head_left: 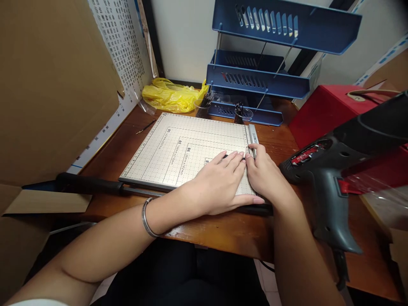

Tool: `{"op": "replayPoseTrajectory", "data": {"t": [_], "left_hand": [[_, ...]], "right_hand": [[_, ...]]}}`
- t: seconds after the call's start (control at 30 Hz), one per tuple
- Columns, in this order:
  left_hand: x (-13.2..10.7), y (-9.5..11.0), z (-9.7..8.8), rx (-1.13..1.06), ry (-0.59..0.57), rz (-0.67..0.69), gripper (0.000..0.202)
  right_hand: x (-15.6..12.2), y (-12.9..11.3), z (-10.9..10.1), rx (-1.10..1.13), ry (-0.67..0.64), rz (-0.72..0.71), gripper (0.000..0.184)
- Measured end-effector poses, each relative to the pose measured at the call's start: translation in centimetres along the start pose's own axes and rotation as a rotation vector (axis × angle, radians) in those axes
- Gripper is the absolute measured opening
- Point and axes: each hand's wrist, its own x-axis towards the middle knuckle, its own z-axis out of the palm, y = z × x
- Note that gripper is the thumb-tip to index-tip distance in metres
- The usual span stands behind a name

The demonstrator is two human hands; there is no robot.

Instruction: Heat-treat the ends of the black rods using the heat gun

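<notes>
A paper cutter (159,144) with a cream gridded board lies on the wooden table. Its black-handled blade arm (92,183) is down along the near edge. My left hand (219,182) lies palm down on the right part of the board, fingers stretched out. A dark thin piece (235,157) shows at its fingertips, mostly covered. Beside it, my right hand (264,172) rests at the board's right edge by the metal ruler strip (253,135). Its thumb and bent index finger close near the dark piece; what they hold is hidden.
Behind the board stand plastic cups of thin black pieces (203,104) (240,114), a yellow bag (174,95) and a blue tray rack (258,78). At right are a heat gun (328,187) and a red box (321,110). Cardboard (57,85) walls the left. A thin black piece (146,127) lies left of the board.
</notes>
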Motion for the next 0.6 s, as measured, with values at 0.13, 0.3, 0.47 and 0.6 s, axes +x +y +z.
{"op": "replayPoseTrajectory", "data": {"t": [0.13, 0.3, 0.47, 0.6], "left_hand": [[-0.05, -0.03, -0.22, 0.009, -0.011, -0.037, 0.106], [-0.14, 0.03, -0.48, 0.011, -0.049, -0.094, 0.108], [-0.28, 0.20, -0.12, 0.010, -0.054, -0.079, 0.108], [-0.32, 0.28, -0.01, 0.000, -0.078, -0.092, 0.108]], "right_hand": [[-0.05, 0.02, 0.10, 0.004, -0.001, 0.000, 0.050], [-0.06, -0.16, 0.01, 0.001, 0.001, 0.013, 0.050], [-0.13, -0.27, -0.12, 0.001, -0.009, 0.014, 0.050], [-0.14, -0.33, -0.12, -0.003, -0.009, 0.023, 0.051]]}}
